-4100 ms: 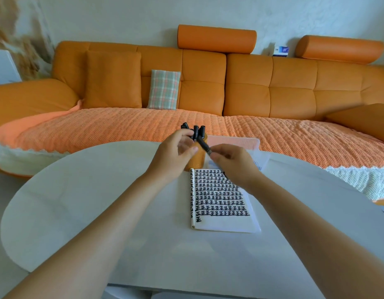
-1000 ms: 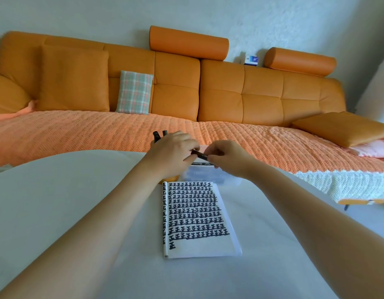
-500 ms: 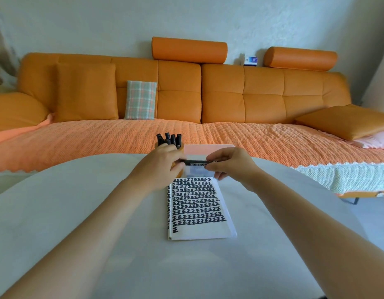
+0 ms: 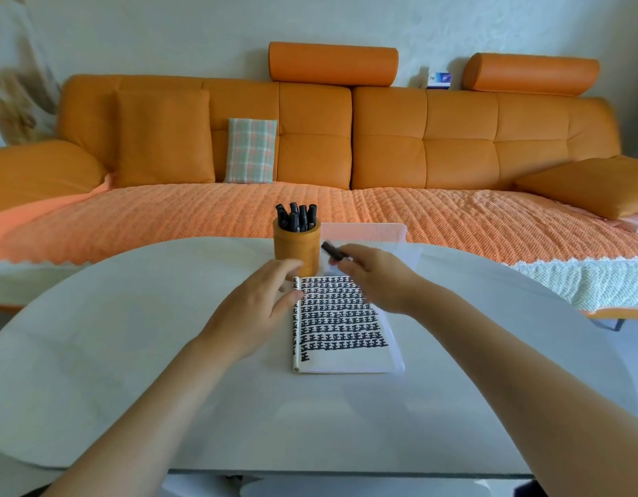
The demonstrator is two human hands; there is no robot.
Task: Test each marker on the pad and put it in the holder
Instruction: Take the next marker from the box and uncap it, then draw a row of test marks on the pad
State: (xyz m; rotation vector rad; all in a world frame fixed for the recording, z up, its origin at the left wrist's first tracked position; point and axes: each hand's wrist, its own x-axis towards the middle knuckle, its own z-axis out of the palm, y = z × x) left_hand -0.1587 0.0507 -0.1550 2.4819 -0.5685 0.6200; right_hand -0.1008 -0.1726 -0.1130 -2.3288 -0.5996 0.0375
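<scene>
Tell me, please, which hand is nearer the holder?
Left: the left hand sits before the holder, at its base; the right hand, gripping a marker, hovers to its right.

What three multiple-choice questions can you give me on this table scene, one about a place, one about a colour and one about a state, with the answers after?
1. Where does the holder stand on the table?
A. Just beyond the far left corner of the pad
B. At the pad's near right corner
C. On the middle of the pad

2. What colour are the marks that fill the pad?
A. Red
B. Black
C. Green

3. What is the right hand doing?
A. Lying flat on the table
B. Holding a marker
C. Gripping the holder

Answers:
1 A: the holder sits on the table past the pad's far edge, at its left end.
2 B: rows of black marks cover most of the page.
3 B: its fingers are curled round the marker, whose dark end sticks out toward the holder.
</scene>
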